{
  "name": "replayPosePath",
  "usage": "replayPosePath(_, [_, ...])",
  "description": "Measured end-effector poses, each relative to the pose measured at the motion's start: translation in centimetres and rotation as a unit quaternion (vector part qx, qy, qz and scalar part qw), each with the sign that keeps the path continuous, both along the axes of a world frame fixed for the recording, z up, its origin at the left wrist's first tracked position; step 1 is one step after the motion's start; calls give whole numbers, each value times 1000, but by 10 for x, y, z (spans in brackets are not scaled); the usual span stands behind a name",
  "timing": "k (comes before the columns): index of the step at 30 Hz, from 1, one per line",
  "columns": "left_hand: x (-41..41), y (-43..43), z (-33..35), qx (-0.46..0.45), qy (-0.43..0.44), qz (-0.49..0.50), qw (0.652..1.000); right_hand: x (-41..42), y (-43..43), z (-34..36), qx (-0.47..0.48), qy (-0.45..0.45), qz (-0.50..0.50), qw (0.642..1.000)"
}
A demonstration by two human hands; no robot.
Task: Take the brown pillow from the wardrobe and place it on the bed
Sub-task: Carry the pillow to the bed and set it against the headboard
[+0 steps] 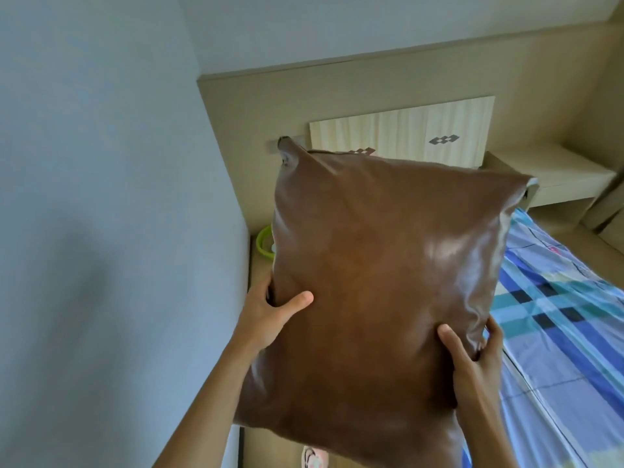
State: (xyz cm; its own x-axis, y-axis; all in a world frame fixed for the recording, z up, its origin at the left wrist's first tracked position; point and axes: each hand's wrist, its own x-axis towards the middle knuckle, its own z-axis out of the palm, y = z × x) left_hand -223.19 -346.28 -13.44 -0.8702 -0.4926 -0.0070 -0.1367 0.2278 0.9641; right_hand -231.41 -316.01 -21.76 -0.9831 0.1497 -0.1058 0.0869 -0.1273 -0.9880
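A large brown leather-look pillow [378, 285] fills the middle of the view, held up in the air with its long side tilted. My left hand [270, 312] grips its left edge, thumb on the front face. My right hand [472, 359] grips its right edge, thumb pressed into the front. The bed [567, 319], covered with a blue checked sheet, lies to the right of and behind the pillow. The wardrobe is out of view.
A pale wooden headboard [401, 130] stands against a beige panel at the bed's far end. A beige bedside shelf [560, 177] sits at the back right. A green round container [265, 243] is in the corner by the blue-grey wall [101, 197].
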Motion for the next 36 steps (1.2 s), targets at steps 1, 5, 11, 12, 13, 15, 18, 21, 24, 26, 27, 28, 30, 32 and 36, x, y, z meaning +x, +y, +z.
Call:
replayPosePath(1, [-25, -14, -5, 0, -3, -15, 1000, -16, -11, -2, 0, -3, -6, 1000])
replayPosePath(5, [-136, -67, -8, 2, -15, -65, 998, -91, -58, 5, 7, -12, -52, 999])
replayPosePath(11, [-292, -124, 2, -5, -14, -130, 991, -197, -111, 20, 14, -15, -119, 993])
replayPosePath(12, [-319, -132, 3, -9, -13, -139, 990, -218, -119, 19, 17, -17, -130, 991])
replayPosePath(13, [-346, -140, 2, -13, -11, -148, 989, -238, -127, 18, 19, -19, -140, 990])
replayPosePath(15, [-397, -154, 2, -13, -6, -160, 987, -279, -144, 13, 12, -19, -153, 988])
replayPosePath(18, [-479, -175, -8, -23, -4, -182, 983, -351, -167, -3, -1, -15, -181, 983])
replayPosePath(21, [-555, -194, -19, -27, -4, -196, 980, -422, -188, -18, -22, -23, -196, 980])
replayPosePath(24, [-622, -211, -22, -39, -14, -208, 977, -479, -209, -22, -45, -36, -205, 977])
replayPosePath(26, [-666, -222, -20, -41, -25, -225, 973, -512, -223, -26, -51, -45, -213, 975])
replayPosePath(27, [-687, -225, -19, -42, -32, -237, 970, -527, -229, -28, -49, -50, -220, 973])
replayPosePath(28, [-710, -228, -20, -44, -39, -248, 967, -542, -233, -30, -45, -52, -229, 971])
replayPosePath(30, [-755, -233, -26, -47, -49, -266, 962, -571, -242, -35, -41, -58, -245, 967])
replayPosePath(32, [-803, -236, -37, -54, -65, -290, 953, -600, -252, -44, -41, -67, -265, 961])
replayPosePath(36, [-892, -237, -68, -59, -98, -347, 931, -654, -272, -64, -43, -99, -317, 942])
